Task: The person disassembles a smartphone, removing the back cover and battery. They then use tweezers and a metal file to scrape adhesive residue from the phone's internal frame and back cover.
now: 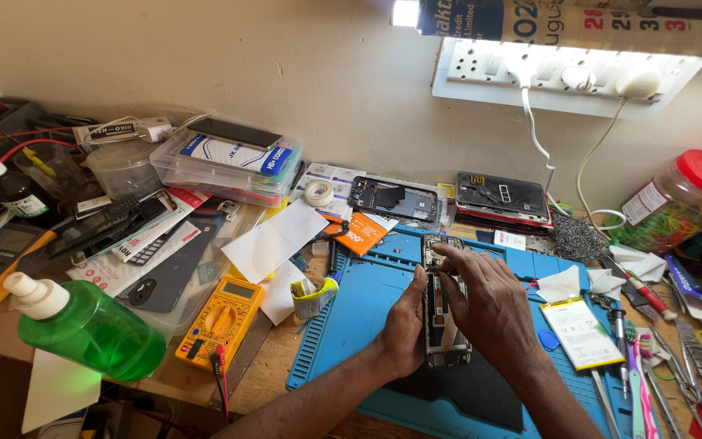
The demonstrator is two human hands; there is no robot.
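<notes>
Phone [442, 325] lies between both hands, left [404, 325] bracing, right [489, 305] on top.

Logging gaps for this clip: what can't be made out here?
Head view only:
- Opened phone: middle hidden by right hand; left edge by left hand.
- Right fingertips' contact: too small to tell.
- Tools: cut off by right edge.
- Green bottle: contents unclear.

A plain cream wall [205, 57] rises behind a worn wooden workbench [274, 382]; a white socket strip [562, 77] is mounted on it, under a bright lamp [405, 13]
</notes>
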